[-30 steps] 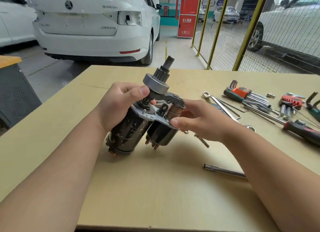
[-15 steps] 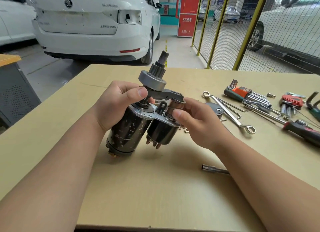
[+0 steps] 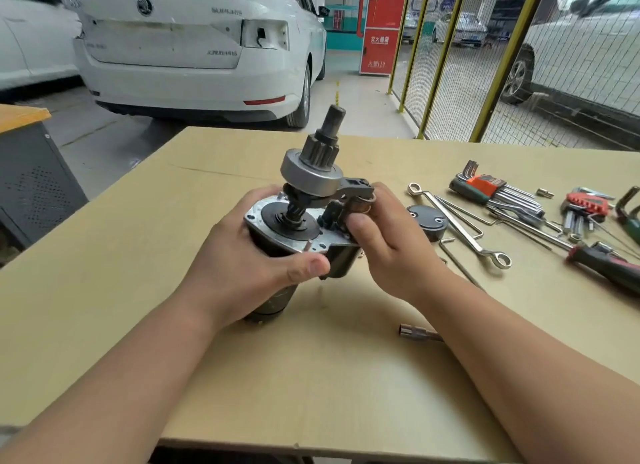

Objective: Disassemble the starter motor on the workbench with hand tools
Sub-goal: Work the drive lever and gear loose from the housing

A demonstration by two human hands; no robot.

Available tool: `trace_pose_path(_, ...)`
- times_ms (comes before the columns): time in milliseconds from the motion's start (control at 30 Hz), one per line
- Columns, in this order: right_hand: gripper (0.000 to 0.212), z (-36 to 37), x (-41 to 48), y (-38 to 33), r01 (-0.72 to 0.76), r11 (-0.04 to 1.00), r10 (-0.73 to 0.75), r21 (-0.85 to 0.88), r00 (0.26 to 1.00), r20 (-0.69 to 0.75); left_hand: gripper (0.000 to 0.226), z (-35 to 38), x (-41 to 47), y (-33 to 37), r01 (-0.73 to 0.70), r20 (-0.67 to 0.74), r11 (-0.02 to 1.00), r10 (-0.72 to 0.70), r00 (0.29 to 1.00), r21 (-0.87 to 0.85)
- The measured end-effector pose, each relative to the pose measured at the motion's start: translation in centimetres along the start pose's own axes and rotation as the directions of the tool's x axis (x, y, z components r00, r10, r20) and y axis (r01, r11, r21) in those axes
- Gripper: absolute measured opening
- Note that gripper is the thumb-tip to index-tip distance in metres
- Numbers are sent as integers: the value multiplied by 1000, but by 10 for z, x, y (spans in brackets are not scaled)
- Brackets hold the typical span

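The motor [image 3: 277, 218] has tipped toward the camera since half a second ago, baring its flat silvery end plate. The left thumb has dropped from beside the shaft to the plate's near edge. The left grip [image 3: 242, 276] is clenched round the dark, cylindrical body, holding it tilted over the tan desk [image 3: 311, 377]. Whether its lower end touches the board I cannot tell. The right grip [image 3: 391, 249] pinches the coppery round plunger [image 3: 362, 205] under the grey forked lever [image 3: 353, 186]. Above the plate stand a smooth grey bell-shaped clutch [image 3: 311, 178] and a toothed pinion [image 3: 320, 155] on a stub shaft. To the right lie a round black cap [image 3: 427, 221], a chrome ring spanner [image 3: 460, 231] and hex keys [image 3: 498, 193] in an orange holder. A short steel socket bar [image 3: 419, 332] lies by the right forearm.
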State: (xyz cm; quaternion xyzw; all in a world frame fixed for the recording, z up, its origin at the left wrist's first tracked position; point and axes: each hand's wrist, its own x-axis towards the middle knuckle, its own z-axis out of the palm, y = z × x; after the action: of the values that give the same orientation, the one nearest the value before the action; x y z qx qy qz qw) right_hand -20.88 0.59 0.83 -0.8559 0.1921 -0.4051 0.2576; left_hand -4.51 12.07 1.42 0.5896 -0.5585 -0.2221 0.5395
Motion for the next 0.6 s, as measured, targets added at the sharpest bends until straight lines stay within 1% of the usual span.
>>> trace_pose_path(33,22,-1,0,-1,9,1000,-9,-6,1000,-7,77,1,1,1,-24,4,1000,24,1000,15)
trace_pose_path(67,25,-2,-1,-1,18,1000,-18,-16,1000,-12,69,0,3,3,-33,12,999,33,999,20)
trace_pose_path(133,33,-5,-3,-1,29,999,-30,-36,999,-29,64,-2,8,5,-34,37,999,34,999,17)
trace_pose_path(167,32,-6,-4,-1,31,999,-33,-43,999,-38,63,-3,9,5,-36,48,999,35,998,17)
trace_pose_path(267,10,-7,-3,-3,28,999,-30,-39,998,-61,59,-4,12,4,-54,70,998,53,996,14)
trace_pose_path(367,10,-10,-1,-4,34,998,-38,-49,996,-75,55,-6,15,2,-49,99,999,48,994,0)
trace_pose_path(467,8,-11,-2,-3,34,998,-37,-60,998,-55,51,-7,19,-1,-27,136,999,31,990,-32)
trace_pose_path(500,11,-11,-2,-2,30,998,-33,-62,998,-45,48,-7,21,-1,-24,147,998,31,989,-49)
trace_pose_path(600,29,-14,-2,0,30,998,-30,-51,1000,-3,36,-10,24,-1,-50,196,995,67,978,-92)
